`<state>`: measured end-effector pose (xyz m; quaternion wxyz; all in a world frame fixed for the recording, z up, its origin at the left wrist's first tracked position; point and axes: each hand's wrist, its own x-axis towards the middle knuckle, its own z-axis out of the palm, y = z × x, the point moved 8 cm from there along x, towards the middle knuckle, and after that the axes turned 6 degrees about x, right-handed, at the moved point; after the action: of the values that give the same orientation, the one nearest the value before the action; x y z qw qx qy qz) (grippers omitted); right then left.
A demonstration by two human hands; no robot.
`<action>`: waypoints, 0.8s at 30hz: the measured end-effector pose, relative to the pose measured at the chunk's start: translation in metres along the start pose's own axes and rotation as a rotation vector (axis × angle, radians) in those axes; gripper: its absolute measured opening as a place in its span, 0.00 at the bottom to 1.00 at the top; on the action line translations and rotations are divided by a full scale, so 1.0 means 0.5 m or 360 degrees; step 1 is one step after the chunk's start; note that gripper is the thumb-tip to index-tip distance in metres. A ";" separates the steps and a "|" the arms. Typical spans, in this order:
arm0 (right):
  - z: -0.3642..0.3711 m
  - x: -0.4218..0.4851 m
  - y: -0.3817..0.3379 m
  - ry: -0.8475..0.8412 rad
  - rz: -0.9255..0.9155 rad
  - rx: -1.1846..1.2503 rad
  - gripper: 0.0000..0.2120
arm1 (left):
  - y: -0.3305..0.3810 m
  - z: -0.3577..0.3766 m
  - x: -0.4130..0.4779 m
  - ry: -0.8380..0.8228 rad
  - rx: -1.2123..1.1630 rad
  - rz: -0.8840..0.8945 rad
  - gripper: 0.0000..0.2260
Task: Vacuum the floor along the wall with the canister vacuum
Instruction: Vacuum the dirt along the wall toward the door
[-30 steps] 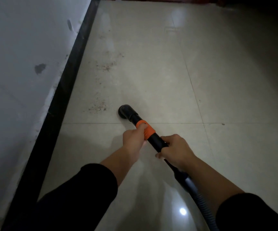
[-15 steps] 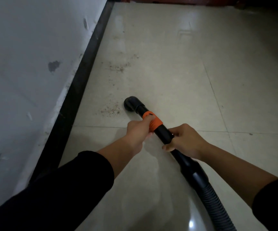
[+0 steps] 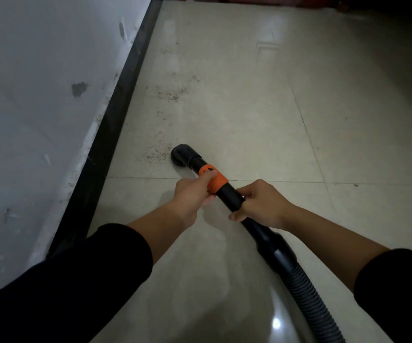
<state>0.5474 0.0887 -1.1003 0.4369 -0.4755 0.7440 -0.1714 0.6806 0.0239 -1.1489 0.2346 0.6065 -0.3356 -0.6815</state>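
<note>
**Holding the vacuum wand (image 3: 229, 195) two-handed, low over the floor (image 3: 249, 107) beside the wall (image 3: 39, 95)**

From my feed, the pale glossy tile floor fills most of the view and runs away from me into shadow at the far end. The grey-white wall takes up the left side, scuffed and chipped in several places. A black skirting (image 3: 116, 120) runs along its foot, between wall and tile.

Both forearms reach in from the bottom edge in black sleeves (image 3: 81, 280) pushed up past the wrists. The ribbed grey hose (image 3: 306, 295) comes in at the lower right and joins the thick black cuff of the wand, which slants up and left across the tile.

My right hand (image 3: 262, 204) is wrapped round the black tube, fingers curled over it and the thumb tip showing underneath. My left hand (image 3: 195, 194) sits just ahead of it and grips the orange collar (image 3: 216, 179), with the thumb lying across the top.

The round black nozzle (image 3: 182, 155) is at the wand's far end, down at the tile, just beyond a grout line (image 3: 138, 178) and near the skirting without touching it. A scatter of reddish-brown debris (image 3: 159, 154) lies right beside the nozzle on its left. A second patch (image 3: 172, 94) sits further along the wall, well apart from the nozzle. A small bright glare spot (image 3: 276, 323) shines on the tile next to the hose.
</note>
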 end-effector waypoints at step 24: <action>0.047 0.012 -0.035 -0.0130 -0.0073 0.0086 0.10 | 0.002 -0.065 -0.025 0.0139 0.0058 0.0065 0.10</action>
<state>0.5751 0.0790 -1.1047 0.4756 -0.4870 0.7096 -0.1819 0.7146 0.0266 -1.1410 0.2518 0.6329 -0.3498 -0.6432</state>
